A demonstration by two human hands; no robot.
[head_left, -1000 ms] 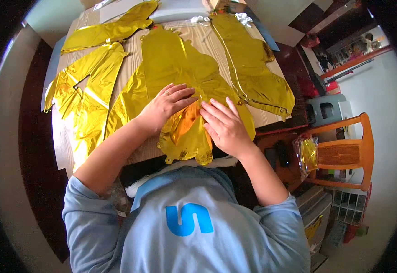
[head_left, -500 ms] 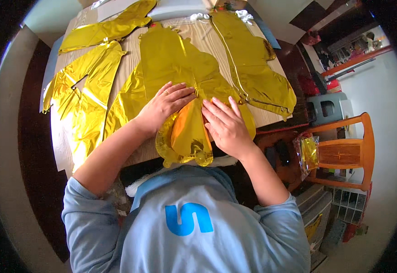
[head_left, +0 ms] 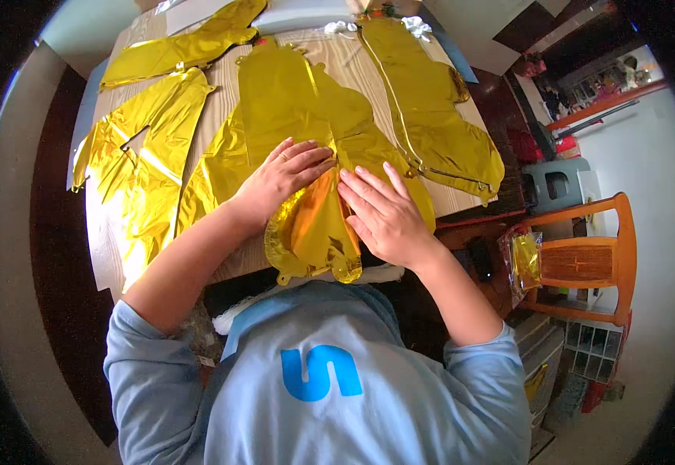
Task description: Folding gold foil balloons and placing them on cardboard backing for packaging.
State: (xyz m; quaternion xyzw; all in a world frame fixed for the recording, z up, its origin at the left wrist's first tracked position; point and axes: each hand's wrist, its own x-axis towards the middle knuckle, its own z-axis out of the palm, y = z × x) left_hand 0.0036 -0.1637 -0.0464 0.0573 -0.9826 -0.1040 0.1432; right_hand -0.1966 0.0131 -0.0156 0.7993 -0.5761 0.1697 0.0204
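Both hands lay flat and spread, gripping nothing, on a gold foil balloon at the near edge of the worktop: the left hand pressed its upper left part, the right hand its right side, fingertips nearly meeting over the middle. The balloon's long axis ran away from the person, its puckered lower end hanging just over the worktop's edge below and between the hands, about equally near to each. More flat gold balloons were spread around it: a crumpled one to the left, a long one far left, another to the right. The worktop was pale wood. To the right stood a wooden chair with a small gold packet beside it, and a grey stool further back.
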